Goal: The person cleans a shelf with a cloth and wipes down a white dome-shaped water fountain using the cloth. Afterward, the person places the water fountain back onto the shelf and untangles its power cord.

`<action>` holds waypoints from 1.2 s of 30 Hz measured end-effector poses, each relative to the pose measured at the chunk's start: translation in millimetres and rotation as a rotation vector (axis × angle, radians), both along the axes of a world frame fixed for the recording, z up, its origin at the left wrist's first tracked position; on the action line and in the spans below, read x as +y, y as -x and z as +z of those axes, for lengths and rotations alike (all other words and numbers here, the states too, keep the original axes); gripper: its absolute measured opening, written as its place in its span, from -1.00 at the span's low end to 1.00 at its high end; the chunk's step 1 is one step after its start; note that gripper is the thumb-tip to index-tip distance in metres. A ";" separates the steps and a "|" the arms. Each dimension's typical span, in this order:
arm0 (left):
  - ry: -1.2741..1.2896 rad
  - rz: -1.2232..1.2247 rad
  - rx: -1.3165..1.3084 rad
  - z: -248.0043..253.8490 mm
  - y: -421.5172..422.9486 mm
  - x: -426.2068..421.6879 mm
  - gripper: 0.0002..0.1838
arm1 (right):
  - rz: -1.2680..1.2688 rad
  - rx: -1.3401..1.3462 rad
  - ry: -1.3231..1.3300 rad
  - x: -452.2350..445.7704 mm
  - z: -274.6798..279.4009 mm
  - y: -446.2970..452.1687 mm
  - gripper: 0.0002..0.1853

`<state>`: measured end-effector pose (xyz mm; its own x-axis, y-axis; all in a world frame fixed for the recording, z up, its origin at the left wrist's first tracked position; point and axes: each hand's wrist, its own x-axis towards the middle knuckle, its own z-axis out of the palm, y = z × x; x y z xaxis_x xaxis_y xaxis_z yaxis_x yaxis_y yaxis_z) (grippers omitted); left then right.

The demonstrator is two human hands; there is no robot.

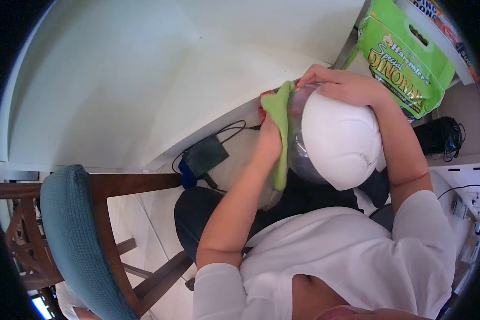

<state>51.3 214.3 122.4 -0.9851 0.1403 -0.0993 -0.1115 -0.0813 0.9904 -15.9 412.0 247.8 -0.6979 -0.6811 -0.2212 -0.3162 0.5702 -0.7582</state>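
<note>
Rumpled shirt nearest, left grip clasps green cloth, right grip loosely cups seemingly plastic dome.

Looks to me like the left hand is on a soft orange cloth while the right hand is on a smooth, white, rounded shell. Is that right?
Not quite: in the head view, the soft cloth at the left hand is bright green, not orange. The right hand is indeed on the smooth, white, rounded shell.
</note>
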 end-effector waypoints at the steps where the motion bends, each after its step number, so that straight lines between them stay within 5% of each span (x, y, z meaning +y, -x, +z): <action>1: 0.170 0.018 0.154 -46.7 -12.6 -0.4 -0.53 | 0.012 -0.019 0.035 4.1 -3.1 3.1 -0.55; 3: 0.254 -0.022 0.157 -19.4 -54.4 8.0 -0.54 | 0.042 -0.053 0.058 12.7 -3.5 5.9 -0.53; 4: 0.375 0.006 0.416 -54.2 -81.2 14.9 -0.56 | 0.055 -0.070 0.071 14.2 -2.8 7.2 -0.53; 6: 0.557 -0.061 0.645 -16.0 -104.7 8.1 -0.56 | 0.101 -0.083 0.084 13.2 0.9 4.1 -0.51; 16: 0.499 -0.120 0.540 58.4 2.3 10.4 -0.63 | 0.036 0.336 0.092 2.7 10.5 -27.4 -0.37; 20: 0.509 -0.525 0.273 81.9 45.6 12.2 -0.62 | 0.066 0.482 0.064 -7.5 18.9 -38.5 -0.28; 25: 0.546 -0.889 0.448 68.9 94.8 32.0 -0.61 | 0.257 0.622 -0.152 -6.6 24.0 -43.6 -0.34; 27: 0.666 -0.845 0.427 66.8 97.2 29.9 -0.62 | 0.289 0.681 -0.205 -10.1 32.6 -48.5 -0.38; 30: 0.222 -0.912 0.190 2.1 127.3 42.8 -0.59 | 0.358 0.626 -0.254 -10.0 35.3 -48.3 -0.44; 36: -0.403 -0.783 -0.207 -24.1 88.0 56.2 -0.57 | 0.370 0.374 -0.032 -2.9 23.5 -35.4 -0.53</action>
<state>-36.7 270.5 98.3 -0.5611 0.8254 -0.0623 -0.4538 -0.2437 0.8571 19.4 409.1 271.3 -0.4476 -0.8938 -0.0278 -0.7461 0.3904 -0.5394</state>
